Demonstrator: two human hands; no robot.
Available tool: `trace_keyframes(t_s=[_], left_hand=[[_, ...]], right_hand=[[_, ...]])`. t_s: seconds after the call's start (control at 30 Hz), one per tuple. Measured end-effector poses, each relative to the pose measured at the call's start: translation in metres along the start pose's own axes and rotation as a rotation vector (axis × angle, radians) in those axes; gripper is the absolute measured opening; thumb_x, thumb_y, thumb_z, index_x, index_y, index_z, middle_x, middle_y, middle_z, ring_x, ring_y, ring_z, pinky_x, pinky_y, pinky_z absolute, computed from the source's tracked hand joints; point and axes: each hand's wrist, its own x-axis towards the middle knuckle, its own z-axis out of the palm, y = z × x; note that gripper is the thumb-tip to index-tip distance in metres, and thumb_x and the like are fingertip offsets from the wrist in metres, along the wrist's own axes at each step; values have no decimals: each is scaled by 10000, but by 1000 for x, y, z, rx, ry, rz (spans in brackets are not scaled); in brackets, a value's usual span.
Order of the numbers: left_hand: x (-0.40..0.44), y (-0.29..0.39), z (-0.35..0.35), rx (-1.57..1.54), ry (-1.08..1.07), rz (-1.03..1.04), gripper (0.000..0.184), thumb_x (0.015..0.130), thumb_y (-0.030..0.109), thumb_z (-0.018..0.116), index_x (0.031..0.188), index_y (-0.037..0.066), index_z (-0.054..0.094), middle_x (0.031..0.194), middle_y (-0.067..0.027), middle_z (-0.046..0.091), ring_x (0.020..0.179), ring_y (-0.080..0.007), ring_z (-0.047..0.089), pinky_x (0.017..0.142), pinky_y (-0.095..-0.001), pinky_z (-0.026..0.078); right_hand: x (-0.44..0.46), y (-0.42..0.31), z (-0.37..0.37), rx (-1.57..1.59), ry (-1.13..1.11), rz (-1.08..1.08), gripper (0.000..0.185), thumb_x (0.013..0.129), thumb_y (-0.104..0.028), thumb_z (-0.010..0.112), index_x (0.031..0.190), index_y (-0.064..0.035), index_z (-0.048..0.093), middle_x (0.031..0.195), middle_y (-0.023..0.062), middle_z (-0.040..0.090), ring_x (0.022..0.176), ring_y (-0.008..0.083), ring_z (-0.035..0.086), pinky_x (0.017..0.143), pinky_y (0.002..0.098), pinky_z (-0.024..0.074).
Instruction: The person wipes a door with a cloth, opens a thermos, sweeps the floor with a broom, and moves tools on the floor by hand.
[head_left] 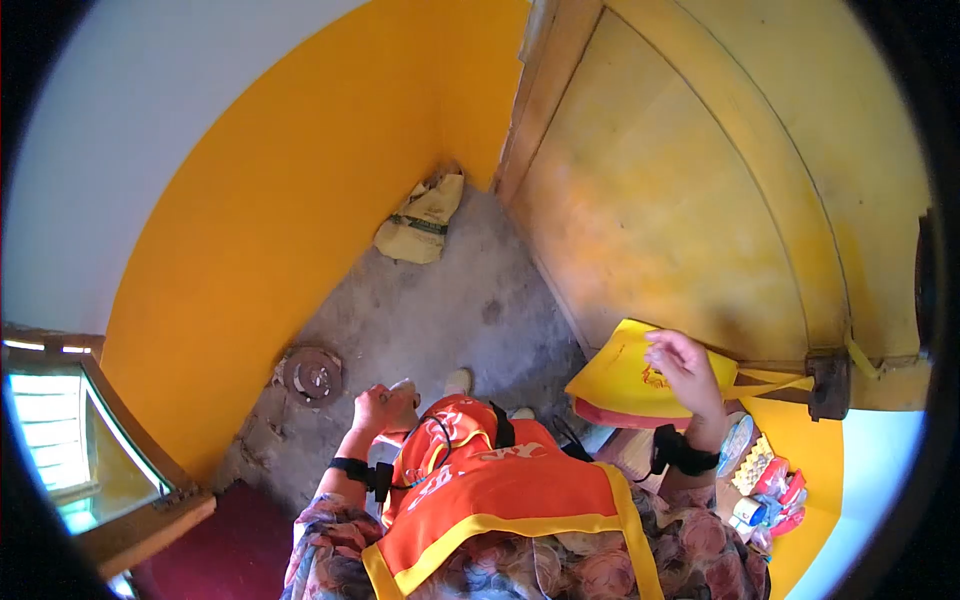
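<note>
Yellow bag (622,376) — right hand (688,374) over it, fingers bent, loosely apart; left hand (384,409) curled — grip unclear.

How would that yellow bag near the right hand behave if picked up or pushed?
The yellow bag is probably light: it looks flat and thin. It may bend easily, though its fairly straight edges hint at some stiffness. It could swing if pushed, since its strap seems to run to the latch.
</note>
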Motion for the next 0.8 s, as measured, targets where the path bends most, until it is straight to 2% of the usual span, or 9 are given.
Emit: trace_keyframes(t_s=[0.13, 0.37, 0.4, 0.47, 0.57, 0.67, 0.7, 0.73, 0.8], left_hand=[[24, -2, -16, -37, -71, -16, 462, 673, 487, 565, 824, 53, 609, 797, -178, 611, 776, -333, 596, 707, -399, 478], [84, -25, 6, 68, -88, 118, 407, 708, 460, 554, 831, 81, 640, 822, -186, 605, 786, -360, 583, 710, -412, 471], [91, -18, 5, -4, -122, -38, 396, 708, 463, 554, 836, 99, 646, 823, -175, 607, 784, -352, 582, 708, -414, 469], [96, 14, -17, -48, -170, -121, 369, 717, 438, 550, 884, 122, 640, 844, -160, 612, 808, -332, 586, 717, -408, 471], [119, 22, -14, 138, -277, -83, 416, 706, 445, 545, 1000, 157, 602, 884, -141, 616, 846, -301, 592, 736, -396, 473], [136, 67, -34, 37, -198, -334, 409, 703, 372, 559, 1041, 142, 550, 911, -128, 607, 842, -328, 581, 724, -413, 467], [143, 46, -19, -5, -199, -211, 385, 706, 351, 561, 1026, 139, 528, 920, -139, 594, 852, -343, 570, 722, -430, 460], [151, 56, -18, 49, -26, -149, 441, 706, 497, 566, 994, 163, 558, 849, -120, 621, 802, -315, 587, 708, -411, 462], [165, 46, -1, 11, -160, -273, 277, 699, 335, 566, 914, 159, 559, 779, -161, 610, 721, -357, 594, 628, -456, 481]], right_hand=[[50, 2, 34, 25, -85, -66, 197, 838, -69, 520, 1024, -3, 531, 802, -4, 530, 741, 60, 511, 676, 196, 426], [167, 9, 68, 103, -295, 110, 223, 858, -145, 505, 1061, -52, 521, 858, 11, 563, 746, 95, 556, 656, 214, 457], [194, 13, 74, 113, -301, 118, 223, 858, -145, 505, 1061, -52, 521, 858, 11, 563, 746, 95, 556, 656, 214, 457], [247, 25, 90, 300, -351, 266, 248, 853, -177, 519, 1077, -70, 516, 901, 12, 564, 766, 96, 553, 647, 223, 462], [341, 59, 123, 405, -385, 360, 283, 846, -193, 527, 1101, -73, 499, 932, 15, 558, 797, 94, 547, 637, 228, 466], [428, 87, 159, 322, -373, 466, 305, 836, -193, 538, 1119, -88, 493, 950, 16, 542, 820, 112, 545, 661, 248, 469], [457, 101, 170, 327, -372, 480, 305, 836, -193, 538, 1119, -88, 493, 950, 16, 542, 820, 112, 545, 661, 248, 469], [482, 118, 185, 239, -360, 460, 312, 831, -186, 540, 1125, -96, 488, 961, 15, 539, 819, 121, 545, 666, 260, 469], [530, 156, 210, 156, -346, 458, 320, 825, -178, 542, 1131, -104, 483, 972, 14, 537, 818, 131, 544, 671, 272, 469]])
